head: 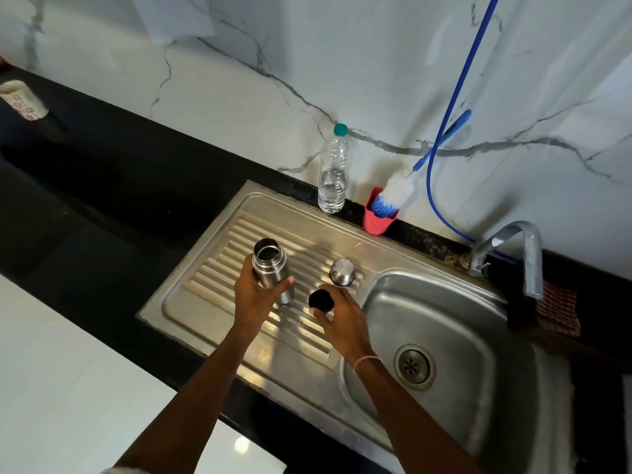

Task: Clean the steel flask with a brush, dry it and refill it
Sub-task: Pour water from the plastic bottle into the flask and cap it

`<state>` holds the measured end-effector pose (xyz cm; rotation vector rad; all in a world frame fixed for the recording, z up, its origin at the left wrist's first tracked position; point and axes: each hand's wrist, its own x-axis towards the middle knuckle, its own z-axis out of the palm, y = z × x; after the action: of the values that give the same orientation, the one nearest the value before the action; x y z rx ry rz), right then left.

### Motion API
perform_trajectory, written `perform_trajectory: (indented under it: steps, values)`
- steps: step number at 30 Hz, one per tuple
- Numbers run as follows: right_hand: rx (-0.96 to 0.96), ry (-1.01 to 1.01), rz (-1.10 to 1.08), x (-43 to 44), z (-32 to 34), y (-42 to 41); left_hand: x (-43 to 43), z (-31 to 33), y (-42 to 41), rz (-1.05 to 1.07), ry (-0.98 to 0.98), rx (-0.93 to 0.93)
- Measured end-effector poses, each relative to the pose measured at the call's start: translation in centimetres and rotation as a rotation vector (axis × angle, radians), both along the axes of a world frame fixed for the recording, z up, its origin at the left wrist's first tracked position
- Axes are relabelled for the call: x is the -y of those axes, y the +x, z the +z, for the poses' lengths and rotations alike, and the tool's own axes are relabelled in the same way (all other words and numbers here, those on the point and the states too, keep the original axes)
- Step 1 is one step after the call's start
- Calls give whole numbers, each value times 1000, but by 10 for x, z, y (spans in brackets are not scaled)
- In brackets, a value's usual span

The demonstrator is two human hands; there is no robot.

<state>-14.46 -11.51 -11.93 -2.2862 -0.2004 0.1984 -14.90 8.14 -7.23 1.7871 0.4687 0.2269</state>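
The left hand (254,295) grips the open flask (269,265), hiding part of it; the right hand (342,321) pinches a black cap (320,300)

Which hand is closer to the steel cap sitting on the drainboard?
Right. The right hand, holding a black stopper, is just in front of the steel cap. The left hand is farther off to the cap's left, gripping the open flask.
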Motion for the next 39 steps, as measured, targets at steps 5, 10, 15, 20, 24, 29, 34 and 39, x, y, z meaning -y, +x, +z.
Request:
perform_trajectory:
  steps: [5, 10, 15, 20, 24, 29, 34, 39]
  values:
    - [-30, 264, -110, 18, 47, -2, 0, -1, -12, -91, 18, 10]
    - [-33, 533, -138, 49, 131, -12, 28, 16, -37, -201, -60, 74]
    - [-16, 665, -35, 84, 196, -27, 75, 41, -44, -371, -80, 116]
    - [149, 449, 72, 116, 236, -36, 111, 49, -44, -496, -25, 187]
    - [328, 52, 282, 139, 257, -37, 134, 56, -47, -562, 18, 234]
    - [291, -207, 428, 156, 266, -44, 153, 67, -54, -644, 46, 255]
    - [237, -269, 449, 161, 270, -50, 164, 76, -62, -728, 79, 231]
    - [198, -316, 350, 168, 271, -55, 168, 78, -69, -790, 108, 214]
